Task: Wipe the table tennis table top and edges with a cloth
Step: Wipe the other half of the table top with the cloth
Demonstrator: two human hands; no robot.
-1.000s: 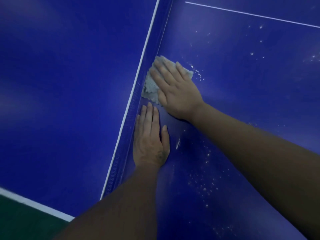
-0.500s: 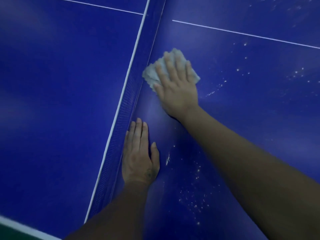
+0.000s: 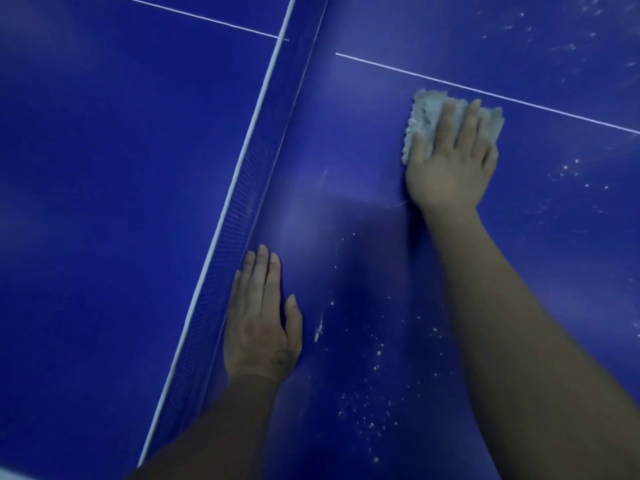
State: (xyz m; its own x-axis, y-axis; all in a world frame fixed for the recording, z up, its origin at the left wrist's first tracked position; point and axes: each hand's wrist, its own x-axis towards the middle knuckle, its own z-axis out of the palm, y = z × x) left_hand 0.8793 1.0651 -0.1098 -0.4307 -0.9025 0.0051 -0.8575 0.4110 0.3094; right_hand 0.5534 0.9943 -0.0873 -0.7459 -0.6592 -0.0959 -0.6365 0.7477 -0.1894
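Note:
The blue table tennis table top (image 3: 363,140) fills the view, split by the net. A pale grey cloth (image 3: 427,112) lies flat on the right half, just below the thin white centre line (image 3: 519,98). My right hand (image 3: 450,157) presses on the cloth with straight fingers spread over it. My left hand (image 3: 263,317) rests flat on the table with its fingers together, right beside the foot of the net. White specks and smears (image 3: 374,362) dot the surface between and below my arms.
The blue net (image 3: 239,209) with a white top band runs diagonally from bottom left to top centre. Beyond it lies the other table half (image 3: 104,168). More white specks (image 3: 571,171) lie to the right of the cloth and at the top right.
My right hand has slid the cloth away from the net, rightward across the table toward the centre line. My left hand has stayed flat beside the net.

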